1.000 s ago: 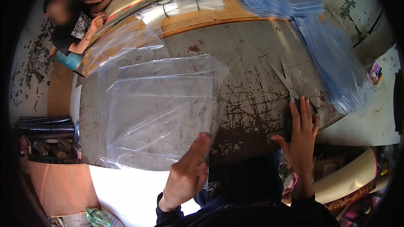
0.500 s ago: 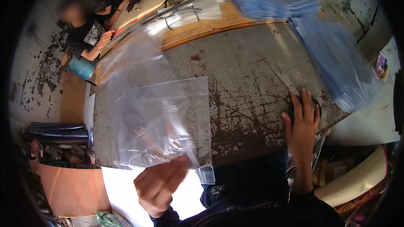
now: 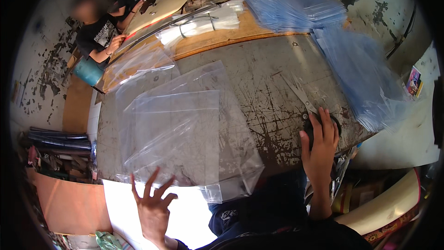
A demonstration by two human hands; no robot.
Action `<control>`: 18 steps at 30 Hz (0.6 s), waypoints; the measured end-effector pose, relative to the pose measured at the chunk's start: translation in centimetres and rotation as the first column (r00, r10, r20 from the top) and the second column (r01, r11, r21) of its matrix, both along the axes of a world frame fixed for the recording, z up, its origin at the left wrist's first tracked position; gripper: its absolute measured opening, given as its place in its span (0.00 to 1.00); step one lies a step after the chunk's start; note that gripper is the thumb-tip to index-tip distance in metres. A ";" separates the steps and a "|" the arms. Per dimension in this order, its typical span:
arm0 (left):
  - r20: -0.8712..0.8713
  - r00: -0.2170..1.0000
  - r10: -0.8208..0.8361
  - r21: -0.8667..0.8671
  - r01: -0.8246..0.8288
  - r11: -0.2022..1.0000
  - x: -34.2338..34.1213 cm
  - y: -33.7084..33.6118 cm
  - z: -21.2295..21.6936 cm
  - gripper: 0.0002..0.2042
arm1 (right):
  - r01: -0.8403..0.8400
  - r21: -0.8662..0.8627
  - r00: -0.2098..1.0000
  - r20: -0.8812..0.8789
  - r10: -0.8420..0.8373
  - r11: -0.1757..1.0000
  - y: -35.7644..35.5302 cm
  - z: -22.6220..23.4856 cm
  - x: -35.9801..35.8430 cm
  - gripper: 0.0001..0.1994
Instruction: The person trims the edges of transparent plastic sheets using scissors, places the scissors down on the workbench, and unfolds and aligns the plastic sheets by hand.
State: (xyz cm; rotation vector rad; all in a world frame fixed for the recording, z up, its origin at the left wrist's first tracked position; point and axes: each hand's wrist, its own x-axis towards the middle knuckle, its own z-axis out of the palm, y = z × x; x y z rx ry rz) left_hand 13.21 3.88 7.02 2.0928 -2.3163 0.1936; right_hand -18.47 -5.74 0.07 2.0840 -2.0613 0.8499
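Clear plastic bags or sheets (image 3: pixel 172 129) lie overlapping on the left part of the worn table, their near edges hanging slightly past its front. My left hand (image 3: pixel 155 210) is open just below that edge, fingers spread and nothing held. On the right, my right hand (image 3: pixel 321 146) lies open over the black handles of metal scissors (image 3: pixel 303 99). Its fingers are stretched out and the thumb is apart, with part of the handle showing between. The scissor blades lie on the table, pointing to the far left.
Bluish plastic sheets form a pile (image 3: pixel 296 4) at the far right; another stack (image 3: pixel 363 76) runs down the right edge. Beyond the scratched table (image 3: pixel 259 60) lies a tied bundle of clear plastic (image 3: pixel 199 24). Two people sit at the far left, one person (image 3: pixel 97 34) nearer.
My left hand has let go of the plastic, drawn back towards me and spread its fingers. Another clear piece now fans out to the right. My right hand stays at the scissors.
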 end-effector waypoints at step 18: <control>-0.465 0.850 -0.247 0.047 0.303 0.952 -12.1 -5.6 -3.7 0.22 | 0.111 -0.176 0.978 0.195 -0.076 0.978 -0.6 -0.1 -0.6 0.12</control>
